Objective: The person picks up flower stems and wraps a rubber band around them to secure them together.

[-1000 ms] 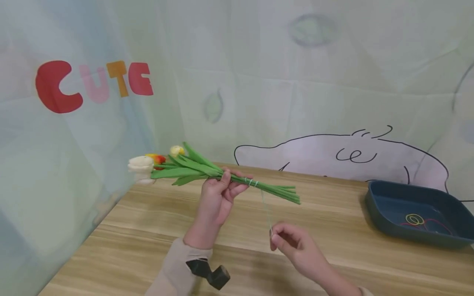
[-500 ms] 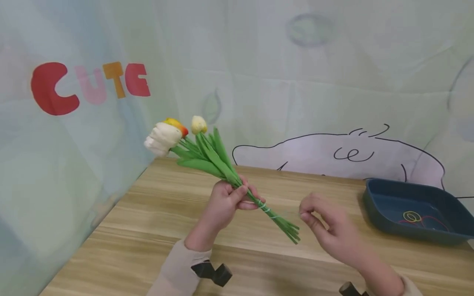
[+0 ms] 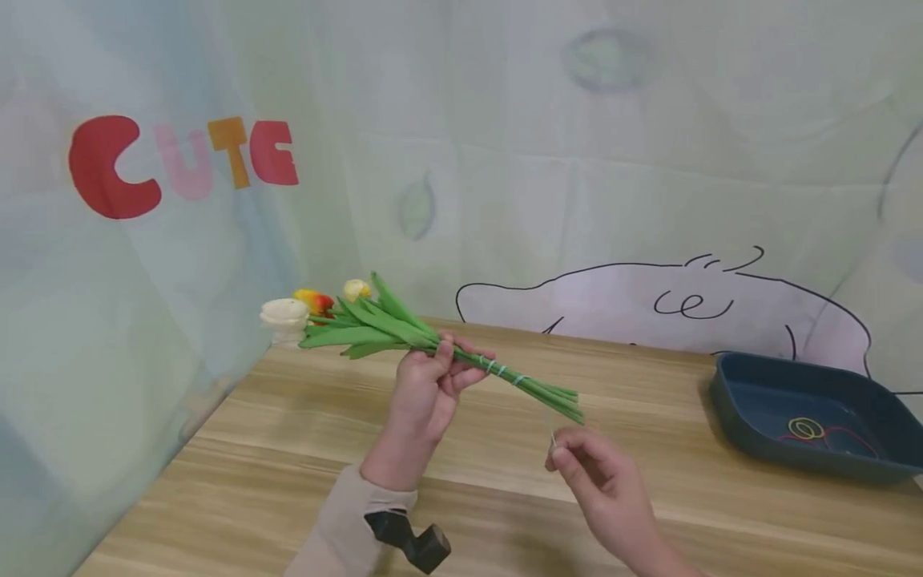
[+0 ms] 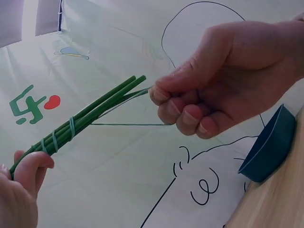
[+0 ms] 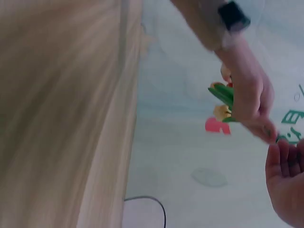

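My left hand (image 3: 425, 393) grips a bunch of tulips (image 3: 382, 327) by the stems, held above the table. White, yellow and orange-red blooms point left; the cut stem ends point right and slightly down. A thin pale green rubber band (image 4: 72, 129) circles the stems in several turns, just beyond the left fingers. Its free loop stretches from the stems to my right hand (image 3: 609, 493), whose thumb and forefinger pinch it below the stem ends. In the left wrist view, two strands of the band run to the right hand (image 4: 213, 85). The left hand (image 5: 251, 95) partly hides the flowers in the right wrist view.
A dark blue tray (image 3: 808, 463) stands at the right of the wooden table (image 3: 288, 497). Yellow rubber bands (image 3: 805, 429) and red ones (image 3: 854, 439) lie in it. A printed cloth backdrop (image 3: 505, 200) rises behind and to the left.
The flower heads swung up, then back down to the left. My right hand went up and right, then came back down with the band. One more turn of band shows on the stems.
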Demonstrator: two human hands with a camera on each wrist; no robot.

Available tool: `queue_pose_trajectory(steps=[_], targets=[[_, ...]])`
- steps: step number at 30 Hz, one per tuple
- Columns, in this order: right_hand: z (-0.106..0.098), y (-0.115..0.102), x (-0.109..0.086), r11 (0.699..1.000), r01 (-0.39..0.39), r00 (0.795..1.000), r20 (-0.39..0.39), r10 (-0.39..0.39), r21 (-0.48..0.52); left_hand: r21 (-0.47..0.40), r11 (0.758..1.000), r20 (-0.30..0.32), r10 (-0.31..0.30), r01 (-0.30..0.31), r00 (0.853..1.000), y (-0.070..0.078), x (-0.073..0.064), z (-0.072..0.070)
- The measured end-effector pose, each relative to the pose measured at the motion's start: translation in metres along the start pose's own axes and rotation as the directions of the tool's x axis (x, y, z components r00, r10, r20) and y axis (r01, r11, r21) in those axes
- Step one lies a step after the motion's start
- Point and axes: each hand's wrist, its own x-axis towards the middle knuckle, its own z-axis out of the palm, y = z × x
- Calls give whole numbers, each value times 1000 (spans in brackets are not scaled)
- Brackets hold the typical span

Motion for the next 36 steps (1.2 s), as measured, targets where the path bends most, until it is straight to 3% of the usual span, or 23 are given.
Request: queue_pose_trajectory(steps=[3,5,6,8,10,13,17,21,25,30,32,36], targets=[[6,-3,-6,991,94,995,-34,-98,-95,50,997,-59,63,-60,996,-1,-1,3],[3,-5,-6,954,177,982,-23,-188,-242,95,990,-63,112,-105,992,-2,-1,4],[1,-7,-5,925,204,976,-5,-218,-321,120,985,-59,135,-127,989,-3,-2,4],[-7,-10,-2,832,271,957,42,-287,-483,163,973,-47,173,-163,984,-3,-3,5],[-15,-13,2,746,346,930,105,-352,-568,191,964,-32,194,-184,980,-4,-4,6],[-26,-16,10,633,458,874,186,-448,-624,214,957,-15,201,-193,979,-4,-4,7],[-37,-18,20,538,592,786,280,-552,-601,236,952,28,195,-196,980,-4,-5,7],[-47,-20,26,490,655,742,365,-563,-575,228,957,100,160,-179,982,-2,-4,5],[-54,-23,28,460,699,705,424,-568,-547,227,967,163,76,-112,984,1,-4,2],[-57,-26,28,434,749,653,451,-608,-500,251,968,233,-34,-26,972,4,-2,-1],[-57,-27,29,430,773,626,453,-635,-466,248,969,250,-78,14,965,4,-1,-3],[-54,-30,32,404,833,545,431,-719,-379,214,971,292,-167,106,942,4,0,-6]])
